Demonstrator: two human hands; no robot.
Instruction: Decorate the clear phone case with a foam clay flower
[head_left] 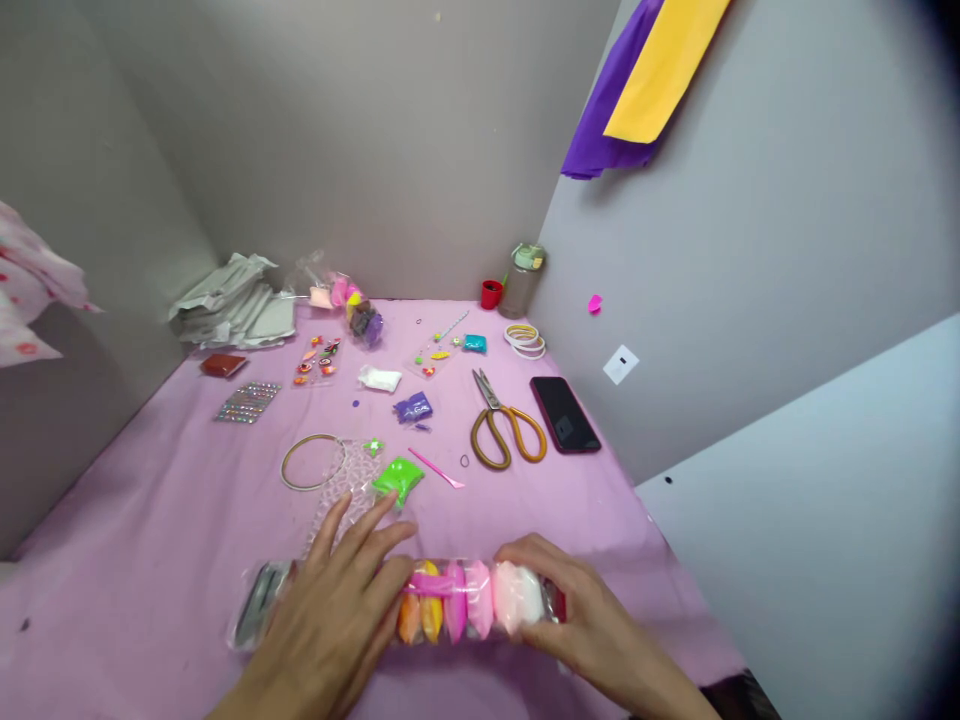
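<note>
A long clear packet of coloured clay lumps lies across the near edge of the pink-covered table. My left hand rests flat on its left half with the fingers spread. My right hand curls round the packet's right end, over the pale pink and white lumps. A green clay bag lies just beyond my left fingertips, on a clear plastic sheet.
Further back lie a metal ring, a pink stick tool, scissors, a black phone, a purple bag, a white bag, sticker sheets, tape rings, a red cup and a jar. Grey walls close in behind and right.
</note>
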